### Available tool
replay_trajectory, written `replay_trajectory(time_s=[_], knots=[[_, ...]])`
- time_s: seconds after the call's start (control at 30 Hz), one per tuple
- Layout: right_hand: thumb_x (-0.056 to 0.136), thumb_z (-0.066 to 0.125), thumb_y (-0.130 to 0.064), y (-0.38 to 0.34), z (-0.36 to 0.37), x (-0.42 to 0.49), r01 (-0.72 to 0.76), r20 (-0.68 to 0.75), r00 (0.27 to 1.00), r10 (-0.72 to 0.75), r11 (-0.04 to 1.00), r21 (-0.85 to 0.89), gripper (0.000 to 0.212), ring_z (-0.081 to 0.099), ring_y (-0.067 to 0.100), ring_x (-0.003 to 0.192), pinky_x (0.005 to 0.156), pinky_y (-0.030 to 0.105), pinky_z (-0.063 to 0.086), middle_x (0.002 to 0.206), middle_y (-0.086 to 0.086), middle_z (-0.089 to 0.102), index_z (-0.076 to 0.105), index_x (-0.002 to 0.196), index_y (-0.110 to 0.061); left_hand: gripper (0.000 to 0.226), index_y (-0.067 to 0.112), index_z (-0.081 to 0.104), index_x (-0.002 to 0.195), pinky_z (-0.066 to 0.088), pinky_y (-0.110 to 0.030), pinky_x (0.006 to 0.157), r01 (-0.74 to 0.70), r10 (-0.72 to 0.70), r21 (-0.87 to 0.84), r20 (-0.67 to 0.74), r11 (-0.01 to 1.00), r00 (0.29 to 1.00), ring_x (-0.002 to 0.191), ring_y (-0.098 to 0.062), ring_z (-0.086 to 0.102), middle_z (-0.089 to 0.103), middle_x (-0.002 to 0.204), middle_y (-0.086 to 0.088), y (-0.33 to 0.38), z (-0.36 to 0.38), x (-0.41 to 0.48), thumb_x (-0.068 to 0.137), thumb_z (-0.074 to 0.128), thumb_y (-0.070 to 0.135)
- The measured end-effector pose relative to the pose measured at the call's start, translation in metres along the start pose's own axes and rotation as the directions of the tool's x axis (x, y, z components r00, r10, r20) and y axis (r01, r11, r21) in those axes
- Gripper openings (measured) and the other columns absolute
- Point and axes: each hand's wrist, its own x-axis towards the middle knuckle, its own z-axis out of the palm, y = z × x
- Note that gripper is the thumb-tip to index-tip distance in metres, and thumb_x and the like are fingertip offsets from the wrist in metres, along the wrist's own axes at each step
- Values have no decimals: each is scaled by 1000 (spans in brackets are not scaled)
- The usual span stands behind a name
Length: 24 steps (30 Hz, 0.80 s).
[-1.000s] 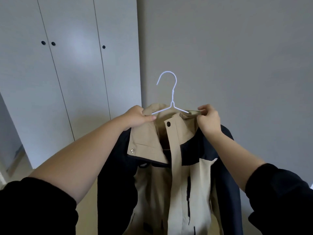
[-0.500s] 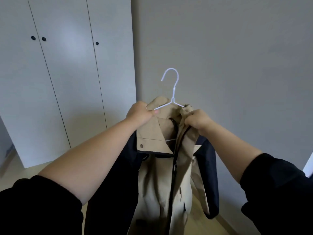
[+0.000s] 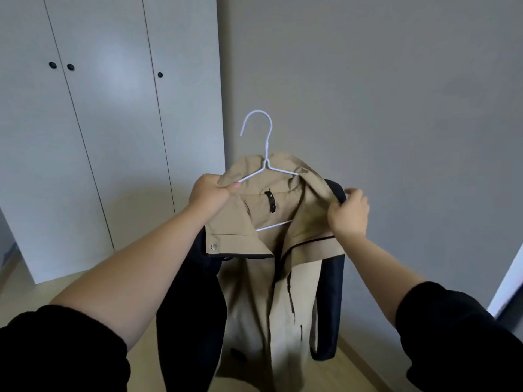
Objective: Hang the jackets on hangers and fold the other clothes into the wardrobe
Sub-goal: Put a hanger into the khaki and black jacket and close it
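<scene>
The left hand clamps the jacket collar and white hanger. The right hand pinches the right shoulder fabric. The closed wardrobe stands far left.

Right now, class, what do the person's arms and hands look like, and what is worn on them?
Both arms wear black sleeves pushed up toward the elbows, leaving the forearms bare. The left hand and right hand are bare: no gloves, rings, watch or markings visible.

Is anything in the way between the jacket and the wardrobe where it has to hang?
Yes: the wardrobe doors are all shut. The jacket hangs on its hanger, held up by both hands, with open floor between.
</scene>
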Motion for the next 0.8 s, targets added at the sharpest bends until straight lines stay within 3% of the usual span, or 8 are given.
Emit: replay_trajectory(time_s=[0.13, 0.2, 0.3, 0.43, 0.5, 0.57, 0.7, 0.8], knots=[[96, 49, -26, -20, 3, 3, 332, 3, 942, -336, 930, -159, 43, 40, 34, 126, 106, 40, 27, 133, 13, 51, 44, 135, -9, 23, 3, 71, 79, 38, -27, 63, -40, 41, -13, 104, 999, 994, 69, -22, 57, 62, 74, -8, 4, 7, -5, 84, 72, 25], [99, 43, -35, -31, 4, 4, 354, 121, 934, -336, 916, -188, 30, 51, 35, 110, 98, 41, 35, 108, 11, 63, 59, 111, -13, 28, -4, 72, 88, 41, -27, 67, -59, 64, -39, 148, 997, 987, 72, -22, 59, 63, 78, -11, 8, 10, -7, 82, 74, 23], [96, 49, -35, -39, -3, 7, 158, 315, 938, -143, 987, -23, 42, 48, 24, 69, 61, 32, 35, 61, 4, 48, 47, 59, -16, 25, -3, 71, 87, 45, -28, 69, -33, 41, -36, 229, 999, 972, 73, -21, 60, 63, 79, -9, 9, 7, -10, 82, 75, 22], [88, 63, -29, -23, -13, 9, -82, 527, 847, 62, 997, 14, 31, 56, 19, 66, 61, 26, 44, 71, 10, 64, 68, 74, -2, 55, 7, 65, 105, 47, -35, 93, 140, -122, -2, 473, 990, 872, 95, -18, 62, 64, 107, -5, 0, 1, -11, 81, 65, 56], [86, 65, -22, -20, -12, 8, -189, 460, 884, 89, 966, 176, 26, 56, 19, 64, 61, 26, 44, 68, 7, 62, 63, 66, -5, 68, 12, 62, 117, 44, -31, 95, 198, -183, 10, 429, 980, 885, 105, -16, 59, 61, 118, 0, 0, 6, -9, 84, 47, 70], [86, 63, -12, -15, -10, 13, -268, 305, 938, 166, 905, 332, 29, 49, 18, 61, 59, 27, 39, 63, 4, 53, 53, 59, -11, 50, 11, 68, 105, 48, -26, 75, 220, -191, -42, 356, 975, 915, 88, -17, 65, 69, 102, -5, 3, 13, -10, 93, 48, 54], [87, 56, -13, 1, -11, 18, 68, 253, 967, -3, 967, -247, 20, 50, 25, 72, 61, 29, 36, 70, 9, 52, 59, 70, -4, 24, 16, 66, 66, 44, -21, 58, 189, -139, -95, 383, 977, 913, 60, -11, 60, 65, 61, 5, -4, 25, -19, 89, 65, 23], [93, 52, -20, -6, -16, 6, 287, 298, 925, -235, 946, -147, 18, 57, 25, 85, 70, 29, 40, 87, 8, 64, 64, 88, -7, 26, 10, 63, 66, 44, -23, 66, 172, -136, -64, 372, 983, 918, 67, -16, 58, 63, 71, -3, -14, 30, -19, 89, 64, 23]])
